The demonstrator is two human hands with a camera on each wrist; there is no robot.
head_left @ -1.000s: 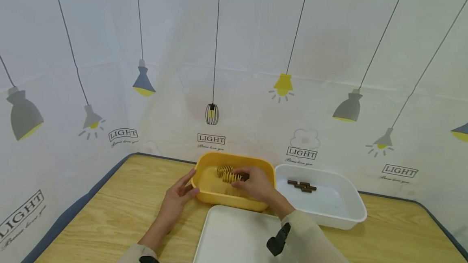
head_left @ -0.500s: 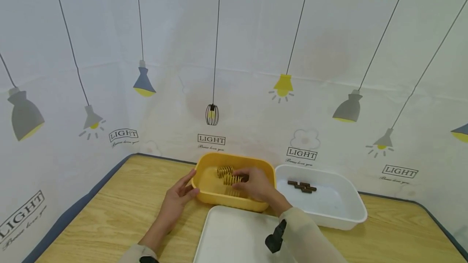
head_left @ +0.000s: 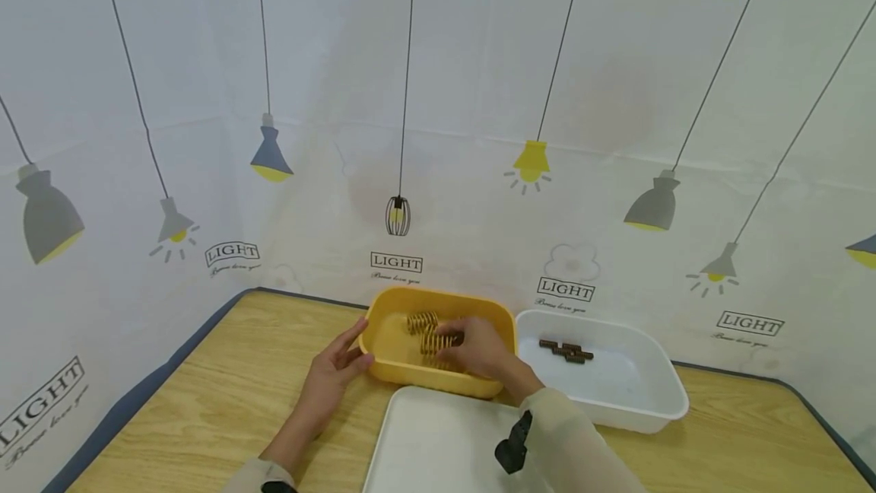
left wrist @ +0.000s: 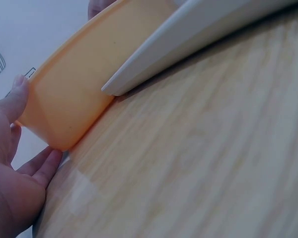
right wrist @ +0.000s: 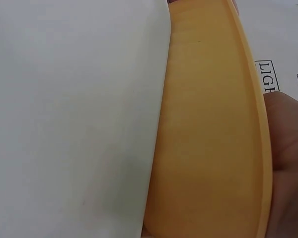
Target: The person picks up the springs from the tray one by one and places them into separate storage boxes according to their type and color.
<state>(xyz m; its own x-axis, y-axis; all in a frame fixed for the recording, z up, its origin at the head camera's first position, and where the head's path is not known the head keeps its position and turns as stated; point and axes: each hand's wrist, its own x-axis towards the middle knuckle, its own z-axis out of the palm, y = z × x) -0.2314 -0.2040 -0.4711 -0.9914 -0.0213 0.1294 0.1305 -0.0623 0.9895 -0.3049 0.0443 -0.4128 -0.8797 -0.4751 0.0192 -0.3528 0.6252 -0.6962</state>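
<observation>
In the head view, a yellow plastic bin [head_left: 411, 373] holds gold coil springs. One spring [head_left: 422, 322] lies toward the back. Just in front of it, another coil spring [head_left: 434, 341] is pinched at its right end by the thumb and fingers of my right hand [head_left: 479, 348]. Below that spring, more coils or a reflection show; I cannot tell which. My left hand [head_left: 327, 380] holds the bin's left end. In the left wrist view its thumb [left wrist: 19, 94] lies at the rim and other fingers touch lower down. The right wrist view hides the springs behind the bin wall.
A white bin [head_left: 650, 417] stands to the right, with several small brown springs [head_left: 566, 351] inside. A white tray [head_left: 438, 440] lies in front of the yellow bin on the wood-grain table [head_left: 205, 402]. Behind hangs a lamp-print curtain [head_left: 465, 97].
My right hand and the spring it pinches have shifted slightly toward me inside the yellow bin. The left hand stays at the bin's left end.
</observation>
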